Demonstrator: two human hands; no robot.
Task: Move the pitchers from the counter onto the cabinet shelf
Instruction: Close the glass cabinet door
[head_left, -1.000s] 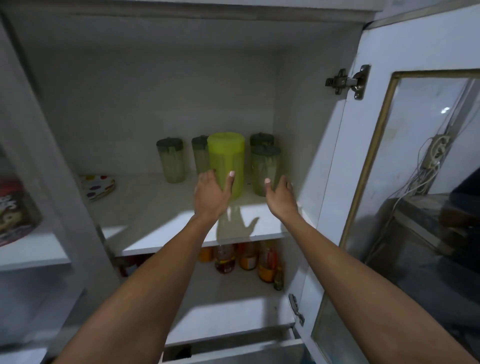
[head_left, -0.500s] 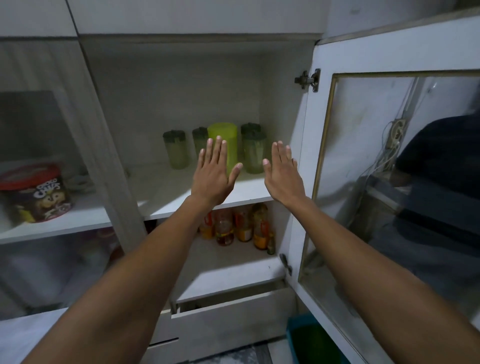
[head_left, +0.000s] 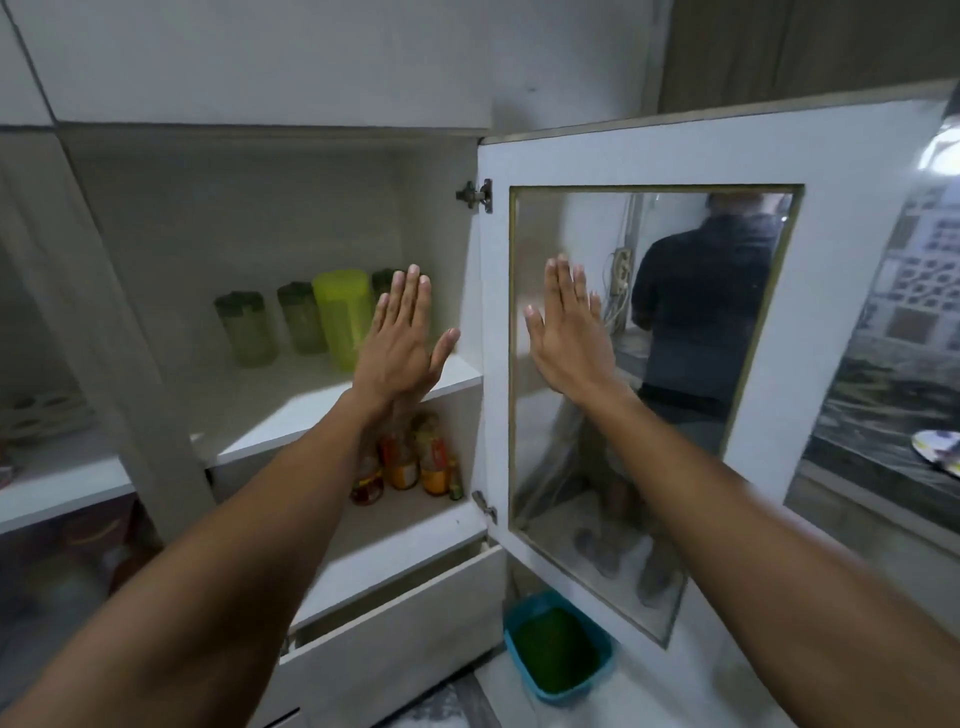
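Observation:
A bright lime-green pitcher (head_left: 342, 316) stands upright on the white cabinet shelf (head_left: 291, 415). Two pale green pitchers with dark lids stand to its left, one (head_left: 245, 328) further left and one (head_left: 300, 323) beside it. Another dark-lidded pitcher (head_left: 383, 283) is mostly hidden behind my left hand. My left hand (head_left: 402, 348) is raised flat in front of the shelf, fingers apart, holding nothing. My right hand (head_left: 569, 332) is raised flat in front of the open door's glass pane, also holding nothing.
The cabinet door (head_left: 649, 364) stands open to the right, its glass reflecting a person. Several sauce bottles (head_left: 410, 457) stand on the lower shelf. A drawer (head_left: 395, 618) below is slightly open. A blue tub (head_left: 558, 647) sits on the floor. A closed glass door (head_left: 57, 364) covers the left section.
Both hands have pulled back from the lime-green pitcher and risen with flat palms. The view has backed away and swung right, so the open door fills more of the frame.

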